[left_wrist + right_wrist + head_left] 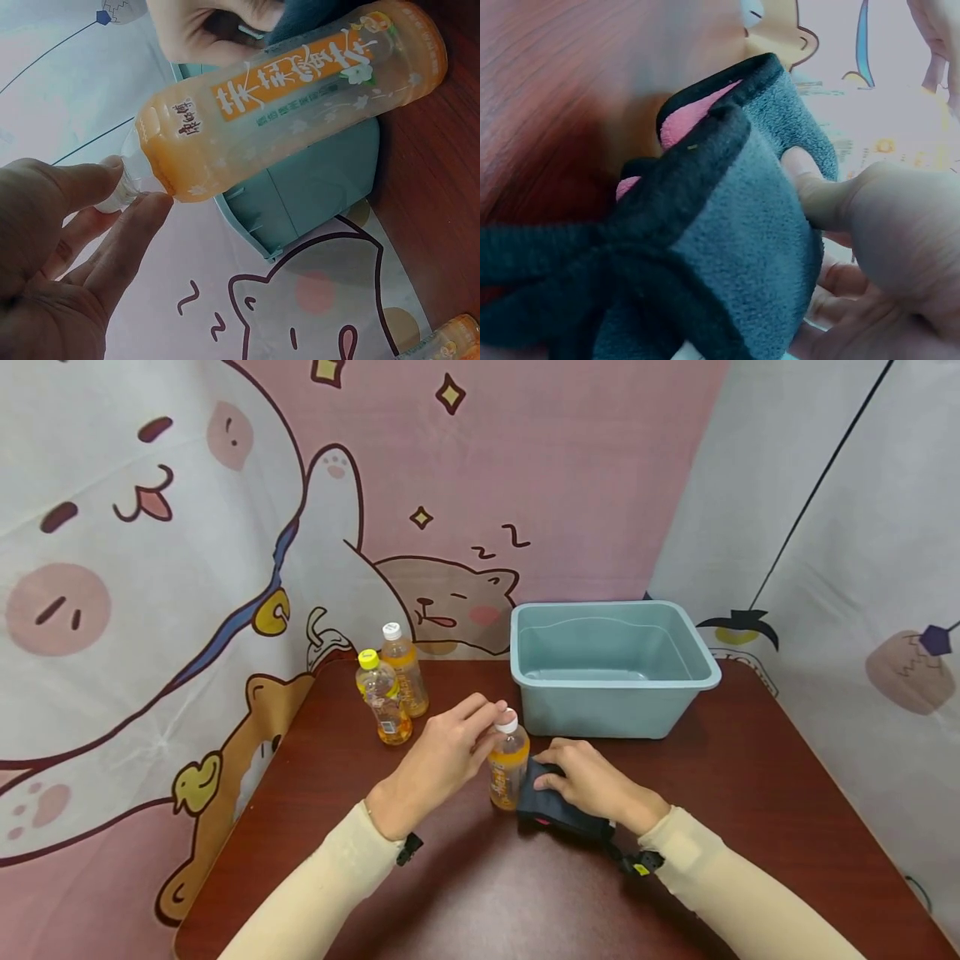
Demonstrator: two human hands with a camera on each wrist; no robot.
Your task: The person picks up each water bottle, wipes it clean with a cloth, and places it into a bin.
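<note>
With thumb and fingertips, my left hand (448,739) pinches the white cap (507,722) of a drink bottle (509,770) standing on the table. The bottle is clear, with an orange label, and seems partly filled with amber liquid. In the left wrist view the label's white lettering (292,79) faces the camera. My right hand (588,777) grips a folded dark grey cloth (742,225) with black edging and a pink inner side. One edge of the cloth lies against or very near the bottle's right side. The palm side of the right hand is partly hidden in the head view.
A light blue plastic tub (615,706) stands at the back of the brown table (465,893). On the left are a yellow-capped bottle (386,702) and another white-capped bottle (408,672) close behind it. A cartoon-printed curtain (585,468) surrounds the table's back and sides.
</note>
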